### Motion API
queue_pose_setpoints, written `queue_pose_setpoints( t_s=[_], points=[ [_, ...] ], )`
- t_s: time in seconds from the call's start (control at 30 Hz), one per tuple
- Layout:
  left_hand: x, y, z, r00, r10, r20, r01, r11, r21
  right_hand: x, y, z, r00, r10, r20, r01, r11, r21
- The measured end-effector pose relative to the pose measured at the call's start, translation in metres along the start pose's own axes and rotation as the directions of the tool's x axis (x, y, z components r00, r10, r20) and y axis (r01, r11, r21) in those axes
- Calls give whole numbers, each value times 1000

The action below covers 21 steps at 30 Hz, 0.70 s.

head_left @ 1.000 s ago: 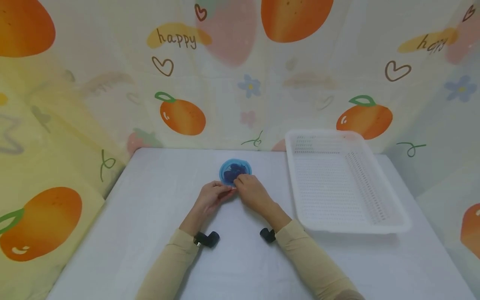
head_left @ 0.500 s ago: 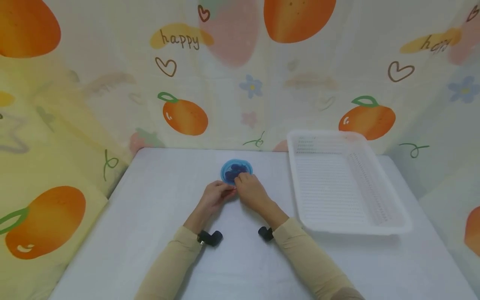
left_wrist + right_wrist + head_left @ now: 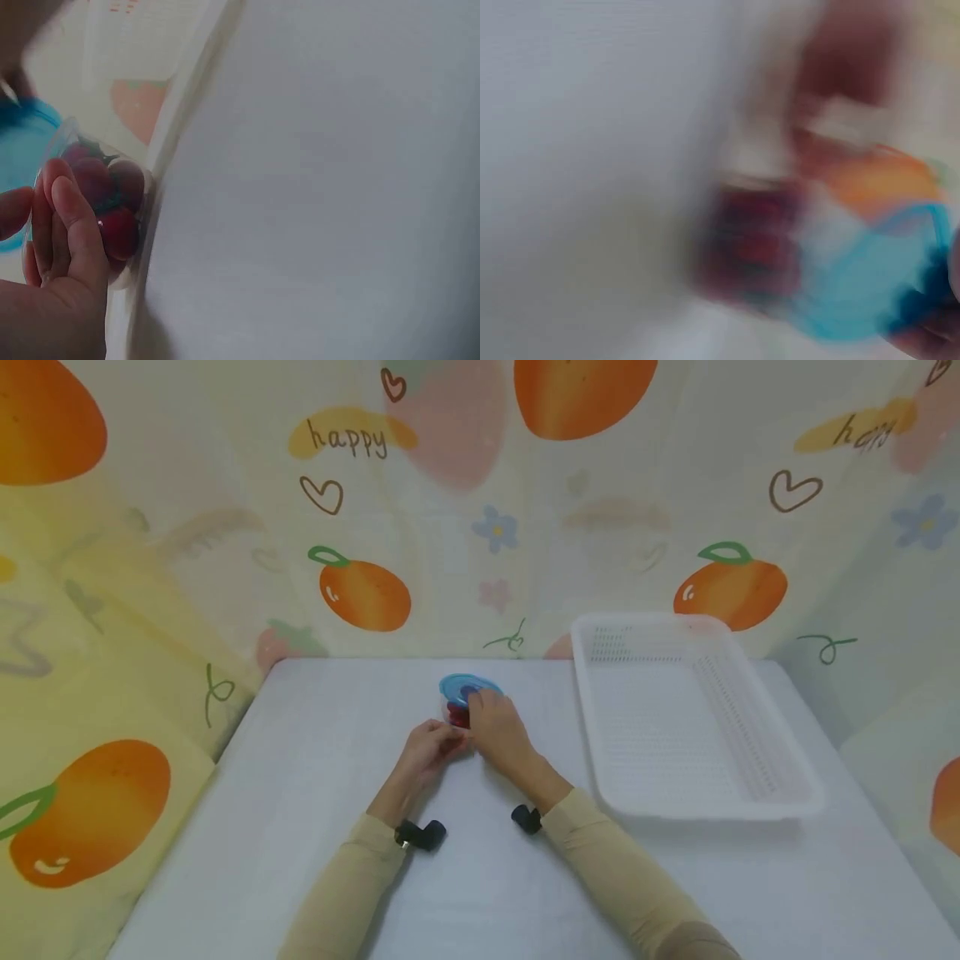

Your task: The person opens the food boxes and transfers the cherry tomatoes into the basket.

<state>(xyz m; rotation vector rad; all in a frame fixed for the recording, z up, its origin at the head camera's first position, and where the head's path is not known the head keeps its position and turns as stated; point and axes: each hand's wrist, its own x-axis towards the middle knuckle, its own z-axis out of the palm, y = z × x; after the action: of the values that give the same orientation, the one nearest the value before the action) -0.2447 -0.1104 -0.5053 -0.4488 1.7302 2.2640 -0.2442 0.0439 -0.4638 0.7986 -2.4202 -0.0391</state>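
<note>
A small clear plastic tub (image 3: 72, 129) stands near the table's back edge, with several dark red round fruits (image 3: 118, 231) inside; green bits show among them. My left hand (image 3: 426, 753) holds the tub at its near left side, fingers against the clear wall in the left wrist view. The blue round lid (image 3: 457, 687) is tilted up on its near side, so the red fruits show beneath it. My right hand (image 3: 498, 728) pinches that lid by its near right part. Motion blurs the right wrist view, and the right fingertips are partly hidden.
A large white perforated plastic basket (image 3: 712, 810) stands at the right on the white-covered table (image 3: 300, 793). A fruit-printed curtain (image 3: 442, 568) hangs behind the table and along both sides.
The lid, flat over the tub before, has tipped up at its near edge, uncovering red fruits. My right hand has risen slightly with it; my left hand stays at the tub.
</note>
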Motion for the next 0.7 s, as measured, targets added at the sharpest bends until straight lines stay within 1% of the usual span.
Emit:
queue_pose_setpoints(
  t_s=[0.07, 0.1, 0.2, 0.27, 0.33, 0.47, 0.53, 0.6, 0.7],
  points=[
    [0, 0, -2, 1000, -15, 16, 15, 1000, 11, 10, 5, -13, 998, 49, 25, -50, 998, 41],
    [0, 0, -3, 999, -26, 20, 26, 1000, 9, 15, 7, -20, 996, 74, 54, -78, 995, 66],
    [-1, 0, -3, 998, -60, 17, 60, 998, -6, 17, 10, -29, 987, 74, 142, -90, 989, 113],
    [-2, 1, -1, 997, -76, 16, 76, 997, -26, 15, 10, -32, 984, 62, 166, -86, 987, 139],
    [-2, 1, 1, 997, -80, 18, 81, 995, -50, 11, 9, -33, 987, 46, 157, -72, 983, 166],
    [-4, 0, 4, 997, -68, 42, 71, 993, -89, 2, 8, -32, 995, 16, 103, -34, 984, 176],
    [-5, -2, 4, 996, -63, 55, 69, 991, -112, -2, 7, -30, 996, -6, 88, -12, 980, 198],
    [-6, -2, 3, 997, -51, 60, 59, 990, -129, -6, 6, -27, 996, -26, 81, 8, 976, 217],
    [-6, -2, 3, 998, -37, 59, 45, 988, -150, -10, 5, -23, 996, -38, 84, 17, 971, 238]
  ],
)
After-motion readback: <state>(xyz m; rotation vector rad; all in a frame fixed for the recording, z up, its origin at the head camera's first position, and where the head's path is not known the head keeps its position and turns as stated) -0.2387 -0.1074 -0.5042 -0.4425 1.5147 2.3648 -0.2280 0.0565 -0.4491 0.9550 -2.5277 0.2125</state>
